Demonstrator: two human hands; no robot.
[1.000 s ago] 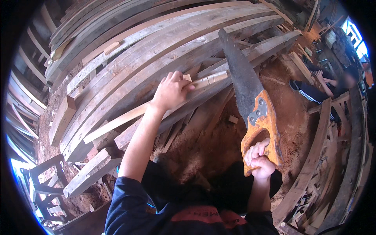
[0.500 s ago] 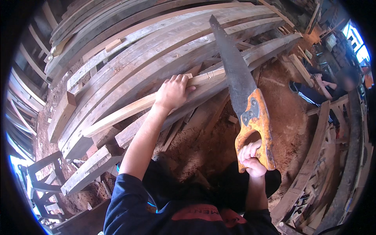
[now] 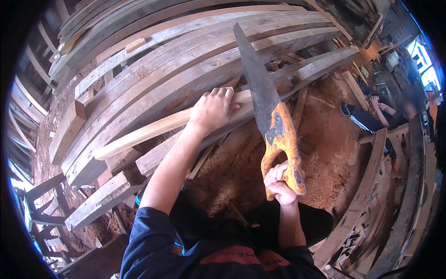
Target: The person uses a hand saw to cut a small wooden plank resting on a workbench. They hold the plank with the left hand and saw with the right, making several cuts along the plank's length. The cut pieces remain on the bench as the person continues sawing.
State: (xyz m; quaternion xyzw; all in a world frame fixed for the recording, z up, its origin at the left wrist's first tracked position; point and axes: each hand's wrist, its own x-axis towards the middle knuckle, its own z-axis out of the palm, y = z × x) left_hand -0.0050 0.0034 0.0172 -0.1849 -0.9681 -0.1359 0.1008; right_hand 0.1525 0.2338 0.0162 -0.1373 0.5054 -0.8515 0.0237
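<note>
My right hand is closed round the worn orange-yellow handle of a handsaw. Its dark steel blade points away from me and lies across the right end of a pale wooden strip; whether the teeth touch the wood I cannot tell. My left hand wraps over that strip just left of the blade, fingers on its far side. Under the strip's right part runs a greyish beam, slanting from near left to far right.
Long curved planks are stacked beyond the strip. A thick block and a short beam stand at left. Curved timbers lie at right, close to another seated person. Reddish sawdust covers the ground.
The saw has shifted left with my right hand, and its blade now covers the notched stretch of strip seen before. My left hand keeps its grip on the strip.
</note>
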